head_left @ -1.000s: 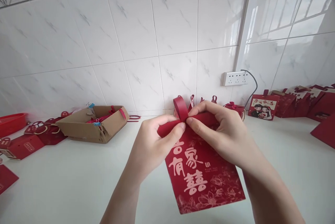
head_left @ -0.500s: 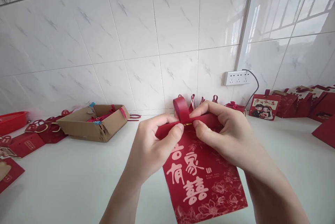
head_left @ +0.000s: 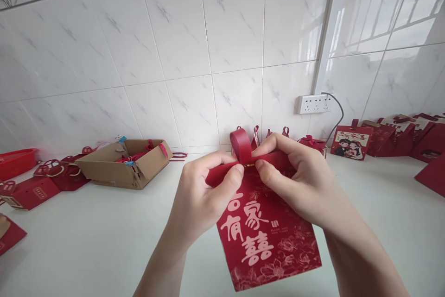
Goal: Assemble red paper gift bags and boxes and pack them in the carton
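A red gift box [head_left: 271, 246] with pale pink Chinese characters and flower print hangs tilted between both hands above the table. At its top edge stands a red ribbon loop [head_left: 240, 143], with a small gold-coloured piece at its base. My left hand [head_left: 210, 190] pinches the top edge just left of the loop, thumb in front. On the right of the loop, my right hand [head_left: 295, 176] grips the same edge, thumb in front and fingers behind. The fingertips behind the box are hidden.
A cardboard tray [head_left: 121, 172] with red ribbons and blue clips stands back left, beside red boxes [head_left: 34, 190] and a red basin [head_left: 17, 161]. More red boxes [head_left: 385, 139] line the right by the wall. A power strip [head_left: 315, 104] hangs on the tiles.
The lower part of the gift box has swung slightly left and up. Both hands keep their grip. At the far left edge, a red box has shifted left, partly out of view.
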The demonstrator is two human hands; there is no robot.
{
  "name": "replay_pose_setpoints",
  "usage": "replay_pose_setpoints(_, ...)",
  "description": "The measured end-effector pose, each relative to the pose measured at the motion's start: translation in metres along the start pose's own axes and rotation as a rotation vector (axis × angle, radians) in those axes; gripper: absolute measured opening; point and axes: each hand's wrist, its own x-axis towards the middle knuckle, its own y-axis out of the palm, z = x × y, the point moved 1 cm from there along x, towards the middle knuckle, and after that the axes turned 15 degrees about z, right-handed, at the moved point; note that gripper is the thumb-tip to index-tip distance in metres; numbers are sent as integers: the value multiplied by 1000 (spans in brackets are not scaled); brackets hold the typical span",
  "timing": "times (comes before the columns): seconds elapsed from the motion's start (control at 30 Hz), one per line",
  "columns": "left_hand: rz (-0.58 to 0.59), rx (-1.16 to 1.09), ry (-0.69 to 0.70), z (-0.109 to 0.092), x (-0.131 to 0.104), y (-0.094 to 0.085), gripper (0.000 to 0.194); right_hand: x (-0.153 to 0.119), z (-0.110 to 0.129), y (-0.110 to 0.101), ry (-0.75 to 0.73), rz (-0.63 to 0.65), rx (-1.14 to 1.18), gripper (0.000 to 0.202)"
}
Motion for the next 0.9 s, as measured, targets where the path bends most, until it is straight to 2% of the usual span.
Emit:
replay_pose_setpoints(0.33,30,-29,-52,0,2,-1,20,0,-1,1,22,36,-25,9)
replay_pose_setpoints(0.5,-143,58,22,5,3,0,18,0,-1,3,27,48,-19,9)
replay_pose_setpoints(0.63,-194,145,73,3,2,1,18,0,-3,4,-13,73,-18,9)
replay_pose_setpoints(0.7,-210,167,86,0,0,0,19,-2,-4,4,-41,66,2,2)
replay_pose_setpoints(0.77,-229,182,79,-4,-1,-2,21,-5,-3,3,-116,-56,-19,7)
replay_pose_setpoints(0.87,-273,217,54,-6,-3,-3,23,-13,2,2,-224,-363,-223,17)
replay_pose_setpoints(0.9,-290,232,50,-6,-3,-3,23,-16,4,2,-240,-407,-299,22)
